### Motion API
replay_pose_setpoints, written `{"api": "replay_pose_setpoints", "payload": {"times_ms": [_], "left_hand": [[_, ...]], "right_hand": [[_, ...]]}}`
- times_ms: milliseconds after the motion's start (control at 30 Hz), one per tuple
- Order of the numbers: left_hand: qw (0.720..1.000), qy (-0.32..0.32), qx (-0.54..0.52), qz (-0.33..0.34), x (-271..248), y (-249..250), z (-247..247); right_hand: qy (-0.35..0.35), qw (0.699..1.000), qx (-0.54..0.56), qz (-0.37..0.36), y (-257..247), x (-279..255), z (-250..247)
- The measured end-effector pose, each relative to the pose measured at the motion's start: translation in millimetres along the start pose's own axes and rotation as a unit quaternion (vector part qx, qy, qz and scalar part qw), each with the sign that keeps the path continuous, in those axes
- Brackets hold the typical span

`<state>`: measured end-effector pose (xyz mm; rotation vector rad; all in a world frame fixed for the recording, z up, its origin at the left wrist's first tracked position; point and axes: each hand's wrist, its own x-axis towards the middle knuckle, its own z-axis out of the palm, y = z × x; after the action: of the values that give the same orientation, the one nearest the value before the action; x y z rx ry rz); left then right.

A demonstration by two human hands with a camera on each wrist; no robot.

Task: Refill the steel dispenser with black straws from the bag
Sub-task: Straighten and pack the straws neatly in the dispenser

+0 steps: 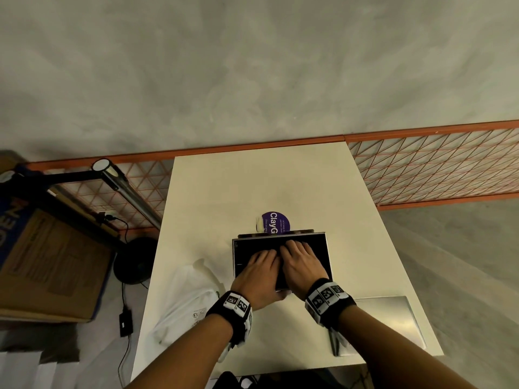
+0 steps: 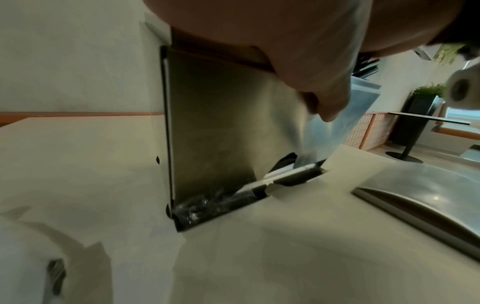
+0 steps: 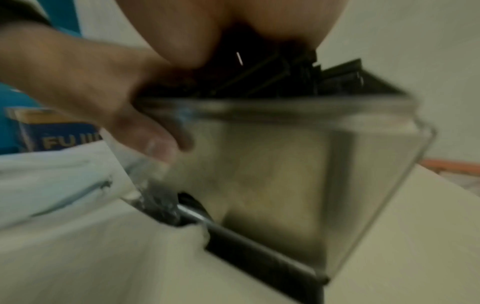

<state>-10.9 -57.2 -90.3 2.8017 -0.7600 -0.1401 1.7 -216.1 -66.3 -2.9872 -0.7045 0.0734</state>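
At lower left of the head view the white bag (image 1: 186, 301) lies on the tabletop (image 1: 252, 186). At centre, my left hand (image 1: 259, 272) and right hand (image 1: 302, 265) lie flat, fingers straight, pressing the black straws (image 1: 252, 248) down inside the open steel dispenser (image 1: 327, 248). The steel lid (image 1: 393, 318) lies at lower right.

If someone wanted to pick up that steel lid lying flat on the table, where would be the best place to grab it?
Probably by its long curved edge. The steel lid lies flat on the table, at the corner nearest the person, beside the right hand. In the left wrist view its rim lifts slightly off the surface, so fingers could likely slip under there, coming from the right side, clear of the dispenser.
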Motion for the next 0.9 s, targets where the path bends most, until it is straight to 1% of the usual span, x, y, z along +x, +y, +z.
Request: {"api": "replay_pose_setpoints", "payload": {"times_ms": [100, 167, 233, 300, 400, 467, 567, 633, 700, 800, 900], "left_hand": [[0.998, 0.053, 0.014, 0.009, -7.1, 2.6, 5.3], [0.997, 0.071, 0.028, -0.002, -7.3, 3.9, 3.7], [0.997, 0.064, 0.035, -0.024, -5.6, 4.3, -0.1], [0.998, 0.038, 0.038, -0.042, -2.1, 4.4, -1.3], [0.997, -0.005, 0.034, -0.064, 0.4, 2.5, -1.1], [0.997, -0.017, 0.032, -0.069, 1.3, 3.0, -1.9], [0.997, -0.016, 0.031, -0.069, 1.9, 5.7, -5.3], [0.997, -0.015, 0.029, -0.063, 2.2, 7.0, -6.2], [0.998, -0.011, 0.026, -0.058, 0.9, 7.5, -6.0], [0.998, 0.008, 0.034, -0.053, 0.0, 7.2, -5.6], [0.998, 0.027, 0.030, -0.052, 2.6, 5.5, -6.5]], "right_hand": [[-0.013, 0.999, 0.011, 0.033, 3.4, -5.2, 10.1], [-0.012, 0.999, 0.012, 0.043, 3.9, -8.1, 11.1], [-0.004, 0.999, 0.015, 0.052, 2.5, -8.7, 9.1], [-0.005, 0.998, 0.010, 0.057, 2.0, -8.9, 5.5], [-0.007, 0.999, -0.009, 0.042, 1.3, -8.5, 2.8], [-0.009, 0.999, -0.018, 0.037, 1.4, -6.0, -0.5], [0.007, 0.999, -0.020, 0.042, -2.3, 2.5, -7.3], [0.015, 0.999, 0.004, 0.043, -4.6, 8.5, -9.1], [-0.006, 0.998, 0.030, 0.050, -4.9, 13.0, -8.6], [-0.048, 0.995, 0.035, 0.075, -2.5, 14.7, -5.3], [-0.058, 0.994, 0.031, 0.090, -3.2, 12.0, -2.0]]}}
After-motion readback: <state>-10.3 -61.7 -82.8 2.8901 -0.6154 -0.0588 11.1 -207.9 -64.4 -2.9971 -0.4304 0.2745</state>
